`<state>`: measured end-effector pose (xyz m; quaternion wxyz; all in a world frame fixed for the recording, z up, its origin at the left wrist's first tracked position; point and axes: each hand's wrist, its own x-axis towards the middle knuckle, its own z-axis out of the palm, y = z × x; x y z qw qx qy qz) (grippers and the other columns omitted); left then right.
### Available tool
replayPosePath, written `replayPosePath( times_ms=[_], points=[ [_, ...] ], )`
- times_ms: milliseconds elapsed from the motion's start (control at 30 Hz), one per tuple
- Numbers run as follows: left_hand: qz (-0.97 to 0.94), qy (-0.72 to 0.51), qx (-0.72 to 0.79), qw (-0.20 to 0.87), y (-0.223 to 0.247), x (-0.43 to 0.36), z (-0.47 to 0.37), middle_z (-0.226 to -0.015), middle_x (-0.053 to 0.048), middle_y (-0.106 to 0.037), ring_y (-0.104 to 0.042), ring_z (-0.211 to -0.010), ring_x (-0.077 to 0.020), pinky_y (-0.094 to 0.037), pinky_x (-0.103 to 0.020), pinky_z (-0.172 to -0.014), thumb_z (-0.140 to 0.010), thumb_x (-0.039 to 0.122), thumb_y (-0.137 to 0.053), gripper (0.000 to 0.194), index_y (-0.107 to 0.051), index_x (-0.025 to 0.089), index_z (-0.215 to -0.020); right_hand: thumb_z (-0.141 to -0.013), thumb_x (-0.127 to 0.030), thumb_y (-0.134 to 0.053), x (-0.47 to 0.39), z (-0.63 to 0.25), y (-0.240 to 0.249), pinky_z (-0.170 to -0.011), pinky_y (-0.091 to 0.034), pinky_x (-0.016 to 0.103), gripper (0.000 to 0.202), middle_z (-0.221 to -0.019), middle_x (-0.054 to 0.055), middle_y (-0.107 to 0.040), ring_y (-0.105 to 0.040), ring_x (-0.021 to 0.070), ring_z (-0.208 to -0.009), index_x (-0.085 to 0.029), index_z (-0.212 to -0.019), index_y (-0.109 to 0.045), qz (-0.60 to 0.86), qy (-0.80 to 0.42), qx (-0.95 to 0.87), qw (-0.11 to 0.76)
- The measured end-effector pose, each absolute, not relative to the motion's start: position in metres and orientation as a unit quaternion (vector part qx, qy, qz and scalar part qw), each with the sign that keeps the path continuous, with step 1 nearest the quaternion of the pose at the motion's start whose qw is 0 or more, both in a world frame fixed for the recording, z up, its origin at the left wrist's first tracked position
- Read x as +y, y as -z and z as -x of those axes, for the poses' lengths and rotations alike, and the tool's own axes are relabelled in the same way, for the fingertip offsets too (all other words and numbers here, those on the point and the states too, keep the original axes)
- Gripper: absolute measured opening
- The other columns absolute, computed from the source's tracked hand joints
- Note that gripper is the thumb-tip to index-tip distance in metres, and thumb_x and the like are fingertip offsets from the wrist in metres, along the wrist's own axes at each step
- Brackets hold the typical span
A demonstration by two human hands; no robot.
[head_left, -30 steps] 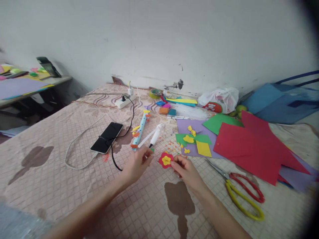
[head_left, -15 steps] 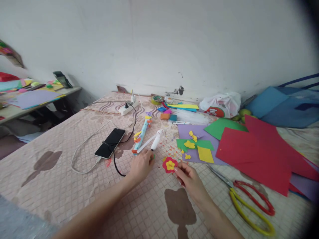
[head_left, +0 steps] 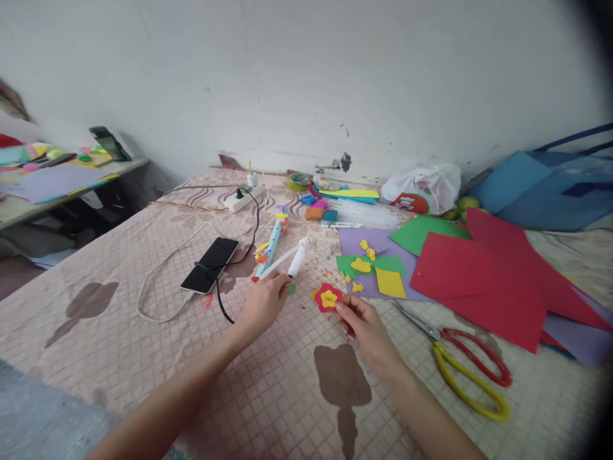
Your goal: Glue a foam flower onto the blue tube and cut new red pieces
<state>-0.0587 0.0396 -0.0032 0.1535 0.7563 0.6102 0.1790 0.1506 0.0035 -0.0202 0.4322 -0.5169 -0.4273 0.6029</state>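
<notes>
Between the thumb and fingers of my right hand (head_left: 361,319) is a red paper flower (head_left: 322,291) with a smaller yellow flower shape on its middle. My left hand (head_left: 268,300) is closed at the end of a white glue gun (head_left: 297,257) that lies on the table with a white stick jutting from it. A small green piece (head_left: 292,289) shows by the left fingertips; what those fingers grip is hidden. Beyond that hand lies a light blue strip (head_left: 272,246) with orange and yellow bits. Scissors (head_left: 433,333) with red and yellow handles rest right of my right hand.
A phone (head_left: 209,263) with cables over it lies at left, below a power strip (head_left: 242,199). Red sheets (head_left: 483,281), a purple sheet (head_left: 412,291) and yellow cutouts (head_left: 361,264) spread to the right. A plastic bag (head_left: 443,185) stands by the wall.
The whole view has shifted slightly, so the tabletop things sit a little higher in it. Both hands keep nearly the same place, and the flower stays in my right hand.
</notes>
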Motion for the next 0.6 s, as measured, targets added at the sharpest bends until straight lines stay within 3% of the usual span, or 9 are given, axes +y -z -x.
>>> replayPosePath(
  times_ms=[267, 500, 600],
  points=[
    [-0.758, -0.115, 0.627, 0.141, 0.002, 0.042, 0.048, -0.094, -0.008, -0.056, -0.055, -0.094, -0.0208, -0.042, -0.031, -0.077, -0.085, 0.023, -0.047, 0.017, -0.061, 0.02, -0.092, -0.074, -0.041, -0.063, 0.003, -0.151, 0.02, -0.04, -0.022, 0.02, 0.027, -0.051, -0.007, -0.04, -0.033, 0.0064, -0.045, -0.019, -0.067, -0.049, 0.505, -0.607, -0.424, 0.444],
    [-0.756, -0.201, 0.603, 0.156, 0.006, 0.043, 0.051, -0.089, -0.006, -0.058, -0.056, -0.084, -0.019, -0.042, -0.03, -0.073, -0.076, 0.014, -0.052, 0.007, -0.057, 0.018, -0.078, -0.076, -0.039, -0.062, 0.004, -0.152, 0.017, -0.04, -0.022, 0.019, 0.024, -0.053, -0.006, -0.043, -0.035, 0.0062, -0.045, -0.019, -0.069, -0.05, 0.505, -0.617, -0.409, 0.444],
    [-0.721, -0.261, 0.594, 0.244, 0.011, 0.04, 0.05, -0.078, -0.003, -0.061, -0.057, -0.072, -0.0158, -0.042, -0.027, -0.067, -0.074, 0.015, -0.055, 0.008, -0.058, 0.018, -0.081, -0.074, -0.037, -0.063, 0.005, -0.153, 0.018, -0.039, -0.021, 0.019, 0.024, -0.056, -0.006, -0.047, -0.036, 0.0059, -0.045, -0.019, -0.069, -0.049, 0.508, -0.624, -0.388, 0.449]
  ],
)
